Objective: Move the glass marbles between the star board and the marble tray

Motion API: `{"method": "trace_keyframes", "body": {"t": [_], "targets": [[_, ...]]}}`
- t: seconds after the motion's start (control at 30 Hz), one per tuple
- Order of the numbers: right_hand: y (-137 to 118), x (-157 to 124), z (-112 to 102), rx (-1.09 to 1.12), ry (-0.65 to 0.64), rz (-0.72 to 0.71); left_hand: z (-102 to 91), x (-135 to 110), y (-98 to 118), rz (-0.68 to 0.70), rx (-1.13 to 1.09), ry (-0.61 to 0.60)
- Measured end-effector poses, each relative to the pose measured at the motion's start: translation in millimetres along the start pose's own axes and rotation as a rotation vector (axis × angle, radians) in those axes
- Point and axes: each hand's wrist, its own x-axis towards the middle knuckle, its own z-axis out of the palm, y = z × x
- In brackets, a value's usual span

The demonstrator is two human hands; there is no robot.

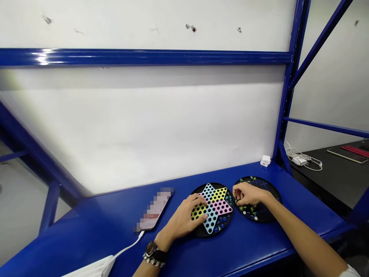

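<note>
And here we are at the blue table [291, 227], with the action happening around two round black boards lying side by side, almost touching! The left grip [181, 218] is resting open on a star-shaped Chinese checkers board [220, 207], fingers spread across its yellow and pale blue points, and it's holding nothing that I can see. A metal wristwatch [154, 252] is sitting on that wrist, just below the board's near edge.

Over to the right grip [248, 194], which is reaching across the gap from the right and curling down over the inner edge of a black perforated disc [266, 214]. Its fingertips [235, 196] are dipping in close to the small green pieces [250, 209] scattered on that disc, but the hand is hiding whatever lies beneath, so I can't tell whether it's gripping one.

So the star board is lying to the left of the right grip, and the pieces are sitting directly under it, far nearer to the right hand than to the left!
</note>
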Motion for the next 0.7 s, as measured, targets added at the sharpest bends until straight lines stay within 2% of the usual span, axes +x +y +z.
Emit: {"method": "trace_keyframes", "body": {"t": [0.17,0.37,0.53,0.7], "targets": [[-5,0,0,-0.007,-0.014,-0.026,-1.3,0,2,-0.023,-0.013,-0.023],[5,3,-1,0.098,0.031,-0.042,-0.5,0,-1,-0.016,-0.03,-0.02],[4,19,-3,0.261,0.245,-0.07,-0.3,1,-1,0.009,-0.038,-0.01],[-15,61,4,0.199,0.417,-0.076,-0.6,0,0,-0.019,-0.046,-0.008]]}}
